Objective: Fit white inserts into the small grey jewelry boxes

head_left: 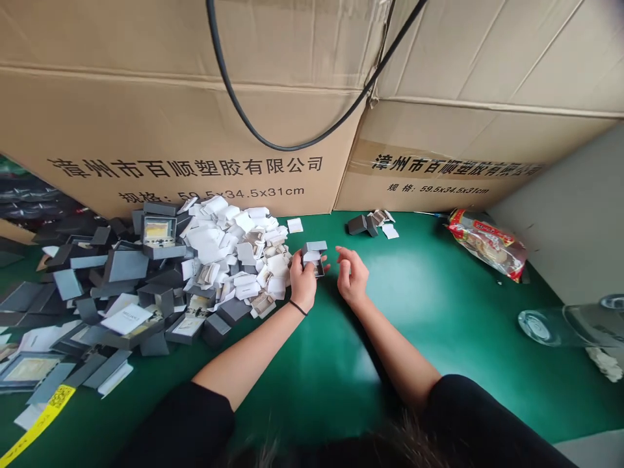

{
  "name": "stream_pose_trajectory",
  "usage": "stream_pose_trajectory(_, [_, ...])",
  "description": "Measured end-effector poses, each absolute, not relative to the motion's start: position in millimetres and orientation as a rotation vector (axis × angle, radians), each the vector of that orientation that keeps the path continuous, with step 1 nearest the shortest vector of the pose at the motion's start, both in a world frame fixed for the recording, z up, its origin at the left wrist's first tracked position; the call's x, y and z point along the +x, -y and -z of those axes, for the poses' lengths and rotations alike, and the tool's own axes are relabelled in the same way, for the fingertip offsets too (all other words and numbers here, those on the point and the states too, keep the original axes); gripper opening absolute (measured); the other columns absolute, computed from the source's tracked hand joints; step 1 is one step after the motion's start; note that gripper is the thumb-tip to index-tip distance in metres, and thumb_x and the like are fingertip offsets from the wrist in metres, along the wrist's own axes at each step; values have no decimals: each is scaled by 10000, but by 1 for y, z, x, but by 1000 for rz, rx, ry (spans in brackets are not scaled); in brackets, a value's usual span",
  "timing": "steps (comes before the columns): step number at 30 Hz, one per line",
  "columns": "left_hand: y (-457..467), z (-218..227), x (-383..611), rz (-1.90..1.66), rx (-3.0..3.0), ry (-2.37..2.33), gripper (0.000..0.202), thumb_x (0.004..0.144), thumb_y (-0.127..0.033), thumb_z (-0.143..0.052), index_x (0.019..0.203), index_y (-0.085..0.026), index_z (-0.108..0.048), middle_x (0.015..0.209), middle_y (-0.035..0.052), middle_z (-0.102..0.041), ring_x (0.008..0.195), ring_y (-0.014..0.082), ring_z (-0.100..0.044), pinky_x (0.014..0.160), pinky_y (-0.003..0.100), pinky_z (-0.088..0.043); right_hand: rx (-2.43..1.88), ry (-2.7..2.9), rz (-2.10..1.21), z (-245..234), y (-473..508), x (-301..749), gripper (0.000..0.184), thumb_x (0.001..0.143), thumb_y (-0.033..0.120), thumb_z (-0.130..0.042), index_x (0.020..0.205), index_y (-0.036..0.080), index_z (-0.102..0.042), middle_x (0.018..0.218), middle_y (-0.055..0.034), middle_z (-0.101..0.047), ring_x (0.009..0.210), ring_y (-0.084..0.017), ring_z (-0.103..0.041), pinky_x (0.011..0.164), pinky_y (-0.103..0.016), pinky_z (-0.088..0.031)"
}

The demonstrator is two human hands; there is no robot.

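My left hand (303,285) is closed round a small grey box (314,247), whose lid stands up. Something white shows inside that box; its details are too small to make out. Just to the right, my right hand (354,276) hovers apart from the box, fingers loosely bent and thumb separated, with nothing visible in it. Close by on the left lies a heap of white card pieces (214,237), some folded. Beyond and in front of it are many grey boxes (125,265), several of them open with cards or inserts showing.
Large cardboard cartons (195,123) wall off the back of the green table (439,299). A black cable (287,147) hangs before them. A dark box (357,225) with scraps lies at the back. On the right are a red food packet (487,244) and a clear bottle (565,325).
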State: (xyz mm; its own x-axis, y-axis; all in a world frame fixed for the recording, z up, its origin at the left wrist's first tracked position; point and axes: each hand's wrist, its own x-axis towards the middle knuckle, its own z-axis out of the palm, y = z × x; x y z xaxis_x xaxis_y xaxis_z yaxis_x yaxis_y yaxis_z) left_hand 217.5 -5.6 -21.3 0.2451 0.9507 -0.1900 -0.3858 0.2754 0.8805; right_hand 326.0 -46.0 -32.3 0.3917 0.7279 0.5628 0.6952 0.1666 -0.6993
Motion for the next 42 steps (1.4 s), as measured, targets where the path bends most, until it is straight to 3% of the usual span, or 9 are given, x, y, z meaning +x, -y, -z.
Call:
stream_pose_trajectory(4, [9,4,218,-1196,753,-808,295,733,-125,-499,1017,-207,-499,1051,60,-618,948,203,-660,790,366,-560,-1686,1171,-183,34,44,330,392,953,384,-296,1052,163,-605,696,-17,-606,553,-127,-524,592,-263,-453])
stream_pose_trajectory(8, [-5,-32,208,-1295,635,-727,297,692,-85,-484,965,-200,-500,972,43,-631,912,192,-674,817,383,-551,-1681,1531,-140,29,43,311,355,942,329,-332,965,169,-647,774,-60,-642,713,-167,-567,706,-286,-466])
stream_pose_trajectory(15, [-30,-98,154,-1477,750,-642,332,662,-99,-553,949,-252,-490,958,6,-652,896,165,-667,754,299,-551,-1731,2097,-226,-2,22,239,355,935,310,-372,1252,230,-508,870,-53,-661,753,-181,-603,653,-256,-442])
stream_pose_trajectory(19, [-38,-108,133,-1504,722,-672,297,660,-87,-535,921,-223,-500,995,32,-636,885,168,-663,722,289,-545,-1599,2152,-436,-4,18,225,251,933,334,-377,1111,254,-535,863,-20,-659,699,-160,-595,619,-247,-430])
stream_pose_trajectory(23, [-39,-98,139,-1499,698,-679,318,669,-115,-518,965,-228,-499,1035,43,-630,886,164,-660,714,283,-540,-1449,1615,-675,6,23,247,181,890,376,-437,908,220,-528,709,28,-588,623,-109,-550,620,-225,-446])
stream_pose_trajectory(30, [1,-24,200,-1405,729,-770,467,674,-133,-559,1103,-271,-436,1120,40,-578,994,189,-630,772,304,-549,-1329,922,-639,19,41,311,260,782,354,-551,978,199,-479,769,7,-620,601,-100,-548,560,-227,-439])
stream_pose_trajectory(34, [11,4,212,-1209,798,-774,466,680,-147,-572,1116,-248,-441,1109,55,-574,968,210,-642,737,335,-568,-1589,945,-413,27,46,348,217,845,362,-448,866,172,-551,771,-24,-609,641,-124,-539,616,-267,-454])
stream_pose_trajectory(38, [4,9,207,-1128,783,-766,452,694,-166,-592,1117,-251,-455,1100,49,-594,969,202,-646,762,350,-570,-1851,1346,-15,31,43,388,315,848,287,-451,1108,175,-589,1058,-103,-625,958,-210,-528,829,-361,-442])
stream_pose_trajectory(42, [7,6,207,-1048,830,-760,452,703,-175,-616,1121,-253,-465,1121,43,-597,965,199,-649,778,369,-568,-2014,1638,71,33,41,397,374,857,362,-525,1182,189,-585,1195,-119,-602,1063,-259,-482,862,-411,-412])
